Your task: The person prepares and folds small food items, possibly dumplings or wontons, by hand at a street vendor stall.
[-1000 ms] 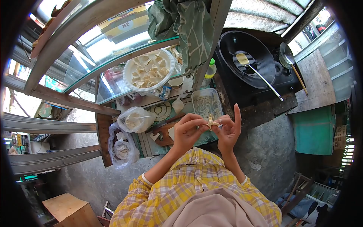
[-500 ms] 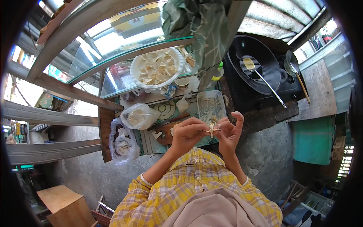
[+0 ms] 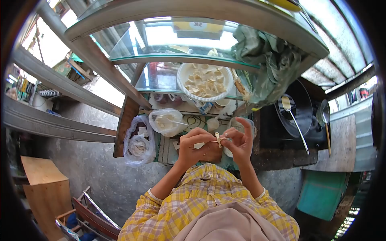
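Note:
Between my fingertips, over the worktop, is a small pale folded dumpling point(image 3: 218, 139) with pinched corners. My left hand point(image 3: 194, 146) is closed on its left side, thumb and fingers pressed together. At its right side my right hand point(image 3: 240, 145) pinches it, with one finger raised. Behind the right hand, and partly hidden by it, stands a clear plastic tub point(image 3: 238, 125). A white basket point(image 3: 182, 89) beyond my hands holds many similar folded pieces. Left of my hands lies an open plastic bag point(image 3: 168, 121) of pale food with a spoon handle sticking out.
A second plastic bag point(image 3: 139, 148) with white contents lies at the worktop's left edge. A black wok point(image 3: 303, 108) with a long-handled turner point(image 3: 296, 122) sits on the stove to the right. Glass shelves in a wooden frame point(image 3: 193, 18) rise in front of me.
The camera view has shifted, so the basket, shelves and wok appear farther right. Both hands still pinch the dumpling, which has turned slightly and moved a little left in view.

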`<action>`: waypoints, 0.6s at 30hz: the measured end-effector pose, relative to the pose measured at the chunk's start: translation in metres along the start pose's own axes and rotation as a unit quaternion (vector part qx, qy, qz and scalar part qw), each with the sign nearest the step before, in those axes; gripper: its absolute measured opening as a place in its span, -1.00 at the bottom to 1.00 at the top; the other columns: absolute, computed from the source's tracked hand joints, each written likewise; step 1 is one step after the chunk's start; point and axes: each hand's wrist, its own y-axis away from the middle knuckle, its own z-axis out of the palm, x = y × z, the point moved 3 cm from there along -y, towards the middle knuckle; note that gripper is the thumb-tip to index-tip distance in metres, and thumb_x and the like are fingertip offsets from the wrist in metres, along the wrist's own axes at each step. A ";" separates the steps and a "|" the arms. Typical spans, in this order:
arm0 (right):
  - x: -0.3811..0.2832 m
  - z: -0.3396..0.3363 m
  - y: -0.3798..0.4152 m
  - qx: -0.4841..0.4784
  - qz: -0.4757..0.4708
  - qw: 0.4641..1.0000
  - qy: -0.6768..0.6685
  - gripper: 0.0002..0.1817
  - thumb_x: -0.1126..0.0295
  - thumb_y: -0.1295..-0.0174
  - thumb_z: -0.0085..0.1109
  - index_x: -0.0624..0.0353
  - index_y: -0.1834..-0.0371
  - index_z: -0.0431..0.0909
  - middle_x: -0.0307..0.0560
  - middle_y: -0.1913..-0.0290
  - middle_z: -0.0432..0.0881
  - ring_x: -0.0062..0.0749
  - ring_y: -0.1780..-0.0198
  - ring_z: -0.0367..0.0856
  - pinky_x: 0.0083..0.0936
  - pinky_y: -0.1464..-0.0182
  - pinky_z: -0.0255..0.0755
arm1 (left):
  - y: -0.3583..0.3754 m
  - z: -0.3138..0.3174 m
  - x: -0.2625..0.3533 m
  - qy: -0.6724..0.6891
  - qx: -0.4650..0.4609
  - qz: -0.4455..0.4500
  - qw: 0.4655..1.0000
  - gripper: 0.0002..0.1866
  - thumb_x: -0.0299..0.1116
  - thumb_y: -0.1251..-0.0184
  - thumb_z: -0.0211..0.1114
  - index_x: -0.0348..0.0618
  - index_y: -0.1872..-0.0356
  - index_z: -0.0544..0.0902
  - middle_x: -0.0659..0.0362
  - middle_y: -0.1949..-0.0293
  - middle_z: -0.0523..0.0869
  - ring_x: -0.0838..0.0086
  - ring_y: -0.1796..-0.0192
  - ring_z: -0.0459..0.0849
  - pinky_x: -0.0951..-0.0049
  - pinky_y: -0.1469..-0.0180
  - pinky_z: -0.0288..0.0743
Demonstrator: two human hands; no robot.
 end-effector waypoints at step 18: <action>0.108 0.043 -0.253 -0.170 -0.151 0.876 0.425 -0.59 0.40 -0.07 0.23 0.12 -0.01 0.37 -0.03 0.34 0.61 -0.25 0.32 0.61 -0.39 0.21 0.48 | 0.019 -0.067 -0.027 -0.036 0.241 -0.083 0.966 -0.85 -0.39 -0.16 0.34 -0.21 0.28 0.66 0.25 0.33 0.66 0.61 0.29 0.57 0.58 0.21 0.35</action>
